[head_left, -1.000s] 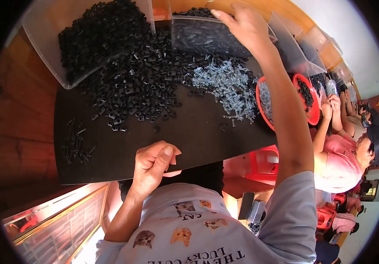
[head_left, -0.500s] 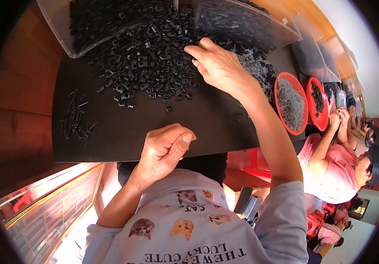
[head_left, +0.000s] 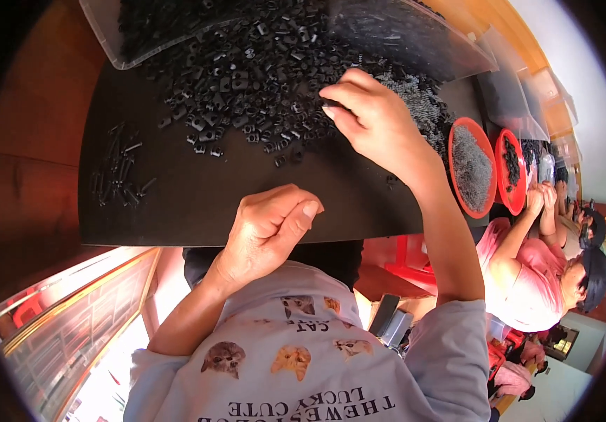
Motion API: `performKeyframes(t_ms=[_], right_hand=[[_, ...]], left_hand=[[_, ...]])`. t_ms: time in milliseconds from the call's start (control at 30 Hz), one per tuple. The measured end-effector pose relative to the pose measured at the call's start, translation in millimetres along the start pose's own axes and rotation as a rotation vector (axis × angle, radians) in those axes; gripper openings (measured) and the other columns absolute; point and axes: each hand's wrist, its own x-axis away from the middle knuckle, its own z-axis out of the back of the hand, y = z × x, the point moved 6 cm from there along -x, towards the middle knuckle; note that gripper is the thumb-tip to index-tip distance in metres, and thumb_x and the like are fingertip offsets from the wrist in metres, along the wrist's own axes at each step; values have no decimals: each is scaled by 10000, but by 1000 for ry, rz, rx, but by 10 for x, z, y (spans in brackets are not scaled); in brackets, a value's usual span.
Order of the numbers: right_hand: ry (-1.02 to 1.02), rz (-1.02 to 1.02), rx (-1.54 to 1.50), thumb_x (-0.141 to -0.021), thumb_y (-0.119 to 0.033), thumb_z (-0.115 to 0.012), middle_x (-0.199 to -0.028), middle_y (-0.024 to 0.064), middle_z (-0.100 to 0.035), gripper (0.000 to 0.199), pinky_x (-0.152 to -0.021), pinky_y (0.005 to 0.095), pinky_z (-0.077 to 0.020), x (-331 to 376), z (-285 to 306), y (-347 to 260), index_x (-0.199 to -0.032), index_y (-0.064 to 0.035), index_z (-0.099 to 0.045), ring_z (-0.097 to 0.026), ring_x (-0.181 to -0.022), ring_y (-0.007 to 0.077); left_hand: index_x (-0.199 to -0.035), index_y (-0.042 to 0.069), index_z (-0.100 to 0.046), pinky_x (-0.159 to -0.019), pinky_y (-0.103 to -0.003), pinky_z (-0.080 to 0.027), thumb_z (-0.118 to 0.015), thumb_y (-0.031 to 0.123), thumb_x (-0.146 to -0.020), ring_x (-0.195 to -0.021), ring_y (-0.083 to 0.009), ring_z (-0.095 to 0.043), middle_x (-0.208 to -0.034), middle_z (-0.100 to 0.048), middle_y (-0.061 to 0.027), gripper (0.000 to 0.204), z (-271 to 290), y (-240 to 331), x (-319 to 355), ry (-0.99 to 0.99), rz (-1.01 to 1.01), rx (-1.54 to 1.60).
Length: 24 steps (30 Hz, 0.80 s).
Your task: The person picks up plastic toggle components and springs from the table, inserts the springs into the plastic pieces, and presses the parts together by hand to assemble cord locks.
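Note:
My right hand (head_left: 380, 126) is above the right side of a heap of small black plastic parts (head_left: 240, 84). Its thumb and fingers pinch a small black plastic part (head_left: 330, 103), mostly covered by the fingertips. Lower down, over the near edge of the dark table (head_left: 197, 197), my left hand (head_left: 268, 228) is curled closed with the thumb lying on top. Whatever is inside that fist is hidden. A few loose black parts (head_left: 280, 161) lie at the near fringe of the heap.
Thin black pieces (head_left: 117, 172) lie at the table's left. Clear bins (head_left: 415, 35) of black parts stand behind the heap. Rightward are small springs (head_left: 415, 98), a red bowl of grey pieces (head_left: 492, 165) and a red bowl of black parts (head_left: 523, 190). Another person (head_left: 528, 274) sits at the right.
My right hand's fingers have closed and now pinch a small black part, drawn slightly nearer from the heap. My left hand keeps its closed shape. The whole view has shifted a little.

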Motion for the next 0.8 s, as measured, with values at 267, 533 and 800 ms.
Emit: performKeyframes(t_ms=[267,533,800], right_hand=[[95,-19,-442,-791,5,-716,-777,81,-558,273,-535,293,-441,412,68,-549,-1060,-36,-698,-554,-623,178],[124,-105,-440,-816,-37,-684,-780,84,-543,401,-501,322,-479,663,-166,-692,-1213,-64,-634,-576,-574,212],[165,-233,-27,-846,11,-629,-790,82,-547,73,-603,303,-443,679,373,215,-907,-29,-617,-551,-646,196]], left_hand=[[-1040,-24,-637,-593,-231,-481,-536,267,-1009,-652,-83,-561,-773,-620,-39,311,37,-99,3,117,110,208],[-1014,-22,-608,-617,-218,-451,-514,318,-1015,-662,-67,-530,-793,-599,-11,353,44,-105,18,153,97,253],[-804,11,-579,-528,-227,-412,-567,262,-996,-584,-65,-497,-719,-580,-20,316,20,-109,26,85,45,187]])
